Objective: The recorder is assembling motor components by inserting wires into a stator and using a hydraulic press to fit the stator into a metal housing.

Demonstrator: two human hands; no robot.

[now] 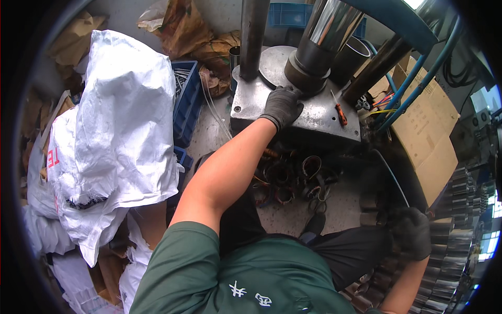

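My left hand (282,108), in a dark glove, reaches onto the metal press bed (319,118). Its fingers are curled against the foot of the dark collar (306,73) under the shiny press ram (330,26); whatever they grip is hidden. Low on the right, my gloved right hand (411,234) is closed and a little blurred. A thin metal rod (391,175) with a bent tip sticks up from it toward the press. An orange-handled screwdriver (341,113) lies on the bed, right of my left hand.
Several metal cylinders (444,251) are stacked at the lower right, near a cardboard sheet (426,136). Ring-shaped parts (282,180) lie on the floor below the press. White woven sacks (125,115) and a blue crate (187,104) stand left. Steel posts (254,39) flank the ram.
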